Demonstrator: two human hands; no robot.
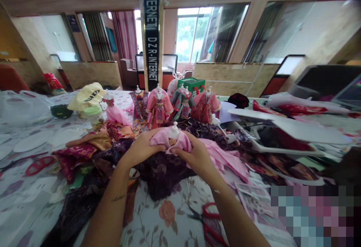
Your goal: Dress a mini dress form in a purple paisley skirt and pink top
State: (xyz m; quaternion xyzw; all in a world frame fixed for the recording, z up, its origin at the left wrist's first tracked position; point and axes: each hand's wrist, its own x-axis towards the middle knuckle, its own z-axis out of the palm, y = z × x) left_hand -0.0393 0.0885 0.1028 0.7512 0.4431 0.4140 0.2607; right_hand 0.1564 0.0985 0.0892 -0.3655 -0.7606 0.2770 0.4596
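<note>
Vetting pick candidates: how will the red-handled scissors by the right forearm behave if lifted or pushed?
The red-handled scissors look rigid, with metallic-looking blades. Those are parted, so they may swing at the pivot. Lying flat, they'd likely slide, not roll.

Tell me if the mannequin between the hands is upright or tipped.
Upright: the mannequin's white neck knob points up above its pink garment, while the left hand and right hand hold its sides.
</note>
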